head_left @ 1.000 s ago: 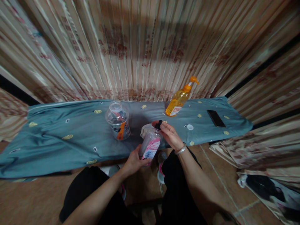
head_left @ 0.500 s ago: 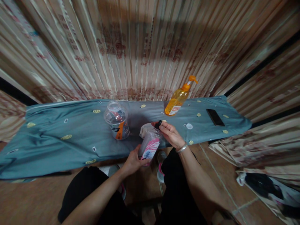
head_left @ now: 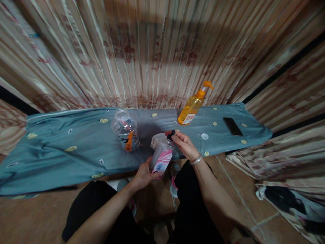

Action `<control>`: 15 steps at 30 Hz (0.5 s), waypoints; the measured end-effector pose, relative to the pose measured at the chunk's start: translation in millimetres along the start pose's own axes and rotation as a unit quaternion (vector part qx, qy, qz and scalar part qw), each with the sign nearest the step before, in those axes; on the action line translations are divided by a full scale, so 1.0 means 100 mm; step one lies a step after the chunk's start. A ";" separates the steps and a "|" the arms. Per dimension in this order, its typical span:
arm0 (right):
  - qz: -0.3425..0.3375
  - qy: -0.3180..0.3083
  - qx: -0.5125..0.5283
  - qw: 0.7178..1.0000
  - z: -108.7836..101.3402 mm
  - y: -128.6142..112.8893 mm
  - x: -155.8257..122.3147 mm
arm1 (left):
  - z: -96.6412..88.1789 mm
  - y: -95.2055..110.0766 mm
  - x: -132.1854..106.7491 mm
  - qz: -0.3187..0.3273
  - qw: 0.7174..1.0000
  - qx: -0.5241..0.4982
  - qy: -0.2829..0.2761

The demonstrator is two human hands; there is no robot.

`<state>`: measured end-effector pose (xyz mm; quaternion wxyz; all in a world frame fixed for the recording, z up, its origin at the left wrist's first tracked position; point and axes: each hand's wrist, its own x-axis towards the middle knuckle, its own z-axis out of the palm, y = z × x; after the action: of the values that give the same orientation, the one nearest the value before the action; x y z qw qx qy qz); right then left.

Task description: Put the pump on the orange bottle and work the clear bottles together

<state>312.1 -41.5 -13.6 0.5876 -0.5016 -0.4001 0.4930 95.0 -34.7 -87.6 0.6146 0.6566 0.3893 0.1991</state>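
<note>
My left hand (head_left: pixel 145 174) is wrapped round the lower part of a clear plastic bottle (head_left: pixel 162 158) with a pink and white label. The bottle is tilted, its neck leaning to the right, over the front edge of the cloth-covered bench. At the neck, my right hand (head_left: pixel 185 145) pinches a small black cap (head_left: pixel 171 134); whether the cap is still seated on the neck I cannot tell. Behind the bottle lies a crumpled whitish cloth (head_left: pixel 156 139), partly hidden by it.
On the blue-green bench cover (head_left: pixel 83 142) stand a clear plastic jar (head_left: pixel 126 130) with an orange label and an orange pump bottle (head_left: pixel 191 107). Farther right are a white round lid (head_left: pixel 204 136) and a dark phone (head_left: pixel 233 126). A patterned curtain (head_left: pixel 157 54) hangs behind.
Both hands keep their hold on the bottle and cap. The fingers of my right hand have shifted slightly at the cap, leaving more of it showing. The view has moved very little.
</note>
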 end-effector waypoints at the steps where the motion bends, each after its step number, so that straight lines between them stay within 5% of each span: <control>1: -0.001 0.006 -0.001 1.000 0.00 0.00 0.00 | 0.00 0.00 0.00 0.000 1.000 0.001 0.000; 11: -0.001 0.006 0.005 1.000 -0.07 0.01 0.00 | -0.03 0.02 0.01 0.007 1.000 0.011 -0.023; 15: -0.031 0.069 0.023 0.997 -0.26 0.04 0.03 | -0.03 0.01 0.01 0.008 0.999 0.011 -0.043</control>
<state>336.6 -43.9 -22.4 0.6400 -0.5079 -0.3626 0.4483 93.3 -31.9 -86.4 0.6216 0.6746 0.3596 0.1710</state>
